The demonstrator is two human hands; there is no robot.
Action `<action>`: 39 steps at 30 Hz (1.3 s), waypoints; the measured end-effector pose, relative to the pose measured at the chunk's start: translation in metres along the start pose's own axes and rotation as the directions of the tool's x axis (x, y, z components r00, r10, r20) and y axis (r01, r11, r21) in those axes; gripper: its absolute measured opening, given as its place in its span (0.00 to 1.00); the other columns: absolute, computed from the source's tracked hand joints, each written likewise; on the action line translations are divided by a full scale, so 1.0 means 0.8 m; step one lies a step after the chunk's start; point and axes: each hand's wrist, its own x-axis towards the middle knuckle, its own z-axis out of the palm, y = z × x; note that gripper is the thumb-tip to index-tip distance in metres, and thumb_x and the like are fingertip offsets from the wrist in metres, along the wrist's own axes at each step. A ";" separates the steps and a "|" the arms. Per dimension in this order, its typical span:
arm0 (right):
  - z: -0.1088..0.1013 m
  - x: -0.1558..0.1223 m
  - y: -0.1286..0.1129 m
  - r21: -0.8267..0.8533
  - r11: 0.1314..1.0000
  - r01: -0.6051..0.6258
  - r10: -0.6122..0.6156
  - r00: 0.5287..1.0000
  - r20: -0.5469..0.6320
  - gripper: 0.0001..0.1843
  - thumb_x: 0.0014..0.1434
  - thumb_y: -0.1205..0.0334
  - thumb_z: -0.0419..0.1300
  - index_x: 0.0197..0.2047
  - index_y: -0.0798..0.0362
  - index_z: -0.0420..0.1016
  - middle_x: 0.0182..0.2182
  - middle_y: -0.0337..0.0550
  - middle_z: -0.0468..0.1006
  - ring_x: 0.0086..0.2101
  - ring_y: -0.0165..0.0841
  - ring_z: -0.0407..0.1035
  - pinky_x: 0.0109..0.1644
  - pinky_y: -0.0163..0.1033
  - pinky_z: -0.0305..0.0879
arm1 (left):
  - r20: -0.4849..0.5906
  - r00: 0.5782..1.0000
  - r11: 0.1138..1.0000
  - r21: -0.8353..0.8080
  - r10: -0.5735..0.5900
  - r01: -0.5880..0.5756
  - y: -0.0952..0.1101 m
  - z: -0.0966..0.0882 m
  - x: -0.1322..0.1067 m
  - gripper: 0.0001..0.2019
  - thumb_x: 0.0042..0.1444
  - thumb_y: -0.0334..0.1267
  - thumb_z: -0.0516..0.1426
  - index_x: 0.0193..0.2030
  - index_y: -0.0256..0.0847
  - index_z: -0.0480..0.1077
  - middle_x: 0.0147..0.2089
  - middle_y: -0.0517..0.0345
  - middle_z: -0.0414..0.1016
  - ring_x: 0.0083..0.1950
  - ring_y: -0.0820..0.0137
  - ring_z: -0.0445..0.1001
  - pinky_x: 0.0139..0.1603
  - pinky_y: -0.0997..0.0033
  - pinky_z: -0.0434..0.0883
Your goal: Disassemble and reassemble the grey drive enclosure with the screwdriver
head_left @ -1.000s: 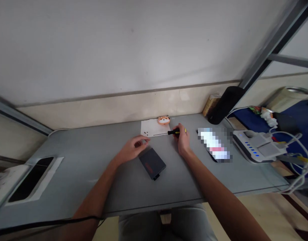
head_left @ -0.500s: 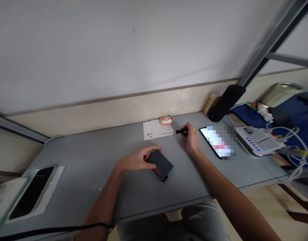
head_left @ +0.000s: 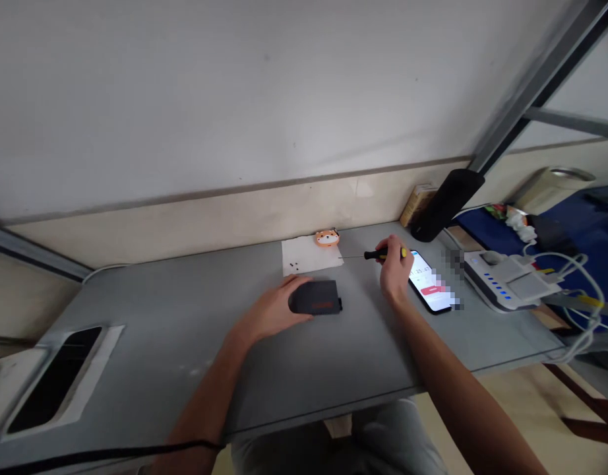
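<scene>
far left, a dark slot (head_left: 54,379) is cut into the grey counter (head_left: 150,310). it lies well apart from the work, but anything small rolling that way could drop through. the left hand (head_left: 267,313) sits on the counter's near side, its fingers (head_left: 297,290) curled over the left end of a dark drive case (head_left: 316,297) with red lettering and a small black connector (head_left: 340,304) at its right end. the case looks held rather than just touched, and a loose hold could let it slip or turn under any pressure.

beyond it, a white paper sheet (head_left: 308,256) carries tiny black screws (head_left: 294,266), too small to make out in detail, with an orange cartoon-animal figure (head_left: 326,238) at its far edge. a brush of the hand or shaft could scatter those screws across the counter, where dark specks would be hard to find.

the right hand (head_left: 395,274) has its fingers (head_left: 395,249) pressed together, pinching the black-and-yellow handle of a screwdriver (head_left: 376,254). its thin shaft points left, its tip near the paper's right edge. a dropped tool could hit the lit phone (head_left: 427,282) just beside the hand and mark its screen. further right sits a white charging dock (head_left: 502,280) with blue lights.
</scene>
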 end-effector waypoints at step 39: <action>0.015 -0.069 0.008 0.031 0.737 0.676 -0.588 0.617 0.523 0.20 0.69 0.59 0.51 0.24 0.50 0.67 0.18 0.37 0.70 0.21 0.28 0.64 0.27 0.36 0.59 | -0.095 0.994 0.969 0.246 0.051 -0.026 -0.013 0.023 0.017 0.47 0.46 0.44 0.75 0.72 0.55 0.61 0.69 0.53 0.66 0.70 0.51 0.65 0.73 0.49 0.64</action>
